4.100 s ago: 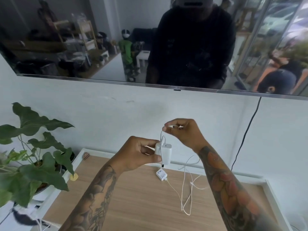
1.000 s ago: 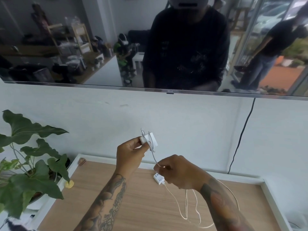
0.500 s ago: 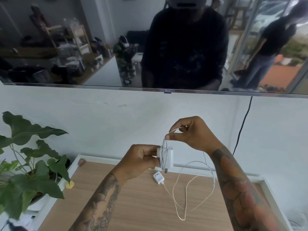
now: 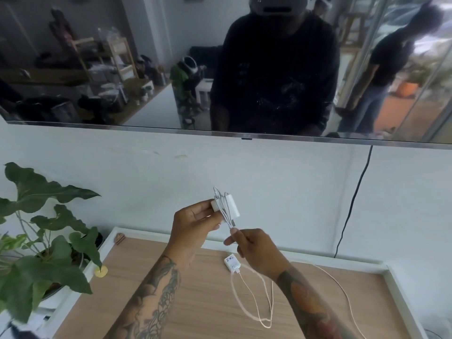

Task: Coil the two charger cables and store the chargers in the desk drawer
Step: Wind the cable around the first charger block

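Observation:
My left hand (image 4: 195, 222) holds a white charger block (image 4: 226, 206) up in front of the wall, with several turns of its white cable (image 4: 221, 204) wound round it. Just below the block, my right hand (image 4: 254, 252) pinches the same cable. The loose length runs down behind my right forearm and trails over the wooden desk top (image 4: 195, 302) to the right. A second white charger (image 4: 231, 262) lies on the desk under my right hand, its cable (image 4: 252, 299) lying in loose loops toward me. No drawer is in view.
A potted plant (image 4: 46, 241) with broad leaves stands at the desk's left end. A large dark screen (image 4: 220, 69) hangs on the wall above, with a black cord (image 4: 352, 204) dropping behind the desk at the right. A small yellow disc (image 4: 101, 271) lies on the white desk rim.
My right hand has come down from above the block to below it, laying another turn of cable round it. My left hand has lifted and tilted the block.

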